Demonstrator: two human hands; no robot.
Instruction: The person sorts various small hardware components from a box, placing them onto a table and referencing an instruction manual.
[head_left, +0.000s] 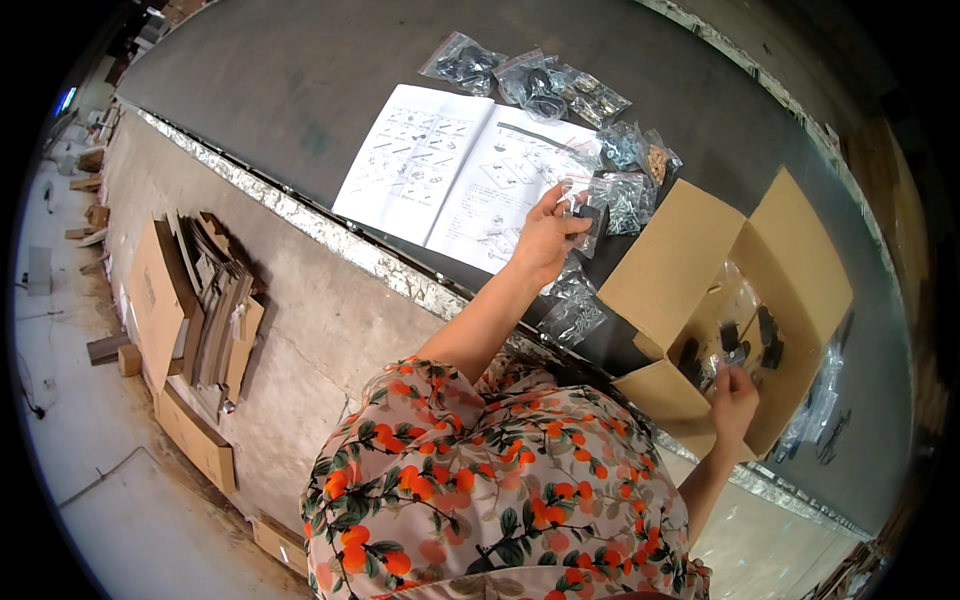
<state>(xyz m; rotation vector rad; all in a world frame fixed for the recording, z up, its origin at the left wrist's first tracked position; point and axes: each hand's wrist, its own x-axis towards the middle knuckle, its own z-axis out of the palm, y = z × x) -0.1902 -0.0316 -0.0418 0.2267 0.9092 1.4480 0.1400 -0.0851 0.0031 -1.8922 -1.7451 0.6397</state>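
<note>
My left hand (pixel 543 240) is closed on a small clear plastic bag (pixel 596 222) with a dark piece inside, held above the right page of an open instruction booklet (pixel 418 165). Inside an open cardboard box (pixel 676 262), my right hand (pixel 735 402) has its fingers pinched together beside clear bags and black parts (pixel 768 335). Something clear and shiny shows at its fingertips, too small to make out. A bag of screws (pixel 629 203) lies just right of my left hand. Nearer to me are small clear bags of metal hardware (pixel 572 318).
Bags of black parts (pixel 465 65) and metal fittings (pixel 597 98) lie beyond the booklet, near a bag of tan wooden dowels (pixel 657 162). More clear bags (pixel 815 405) lie right of the box. Flattened cardboard (pixel 205 300) leans on the floor at left, past the worn table edge (pixel 300 220).
</note>
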